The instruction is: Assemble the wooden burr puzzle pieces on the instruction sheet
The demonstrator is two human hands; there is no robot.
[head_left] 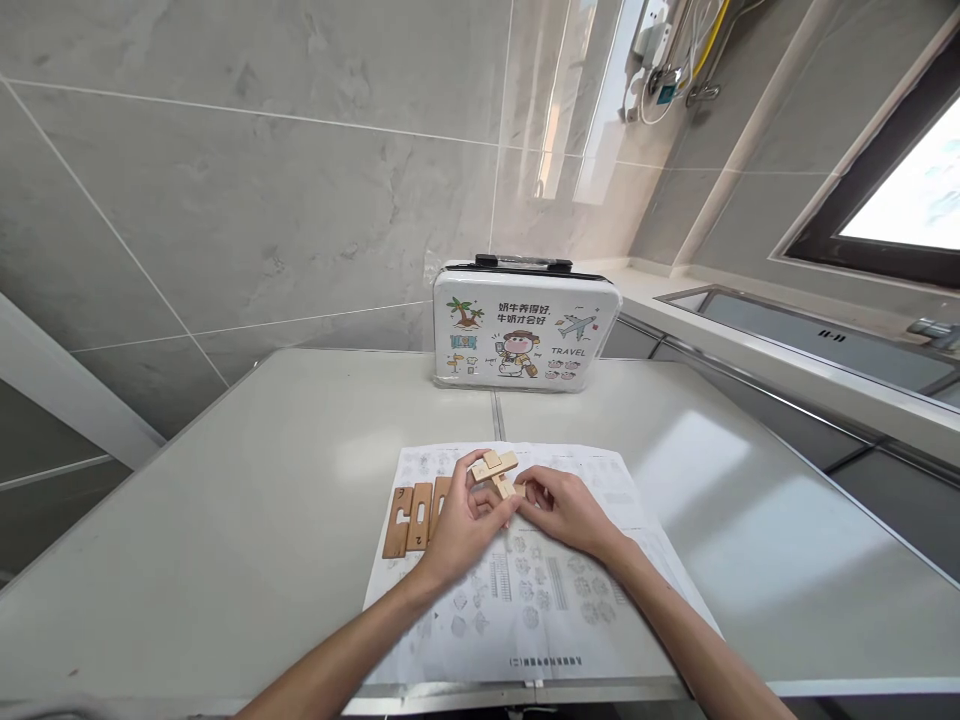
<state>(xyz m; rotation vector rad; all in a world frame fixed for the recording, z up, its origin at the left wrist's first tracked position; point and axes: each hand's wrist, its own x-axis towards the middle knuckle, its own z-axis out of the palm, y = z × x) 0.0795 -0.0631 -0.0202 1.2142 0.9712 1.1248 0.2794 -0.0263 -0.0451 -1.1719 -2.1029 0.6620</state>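
Several pale wooden puzzle pieces (pixel 495 465), partly fitted across one another, are held above the printed sheet (pixel 525 630). My left hand (pixel 466 515) grips them from the left, its thumb and fingers closed round them. From the right, my right hand (pixel 561 508) pinches a small pale block (pixel 519 490) at the lower end of the cluster. Beside my left hand, flat brown wooden pieces (pixel 397 522) with cut-out slots and numbers lie in a row on the sheet. My left hand covers part of the rightmost one.
A white cartoon-printed case (pixel 525 335) stands upright at the back of the white table (pixel 300 520), near the tiled wall (pixel 337 200). To the right runs a counter with a sink (pixel 810 330). Pipes and a yellow hose (pixel 712 40) hang in the upper right corner.
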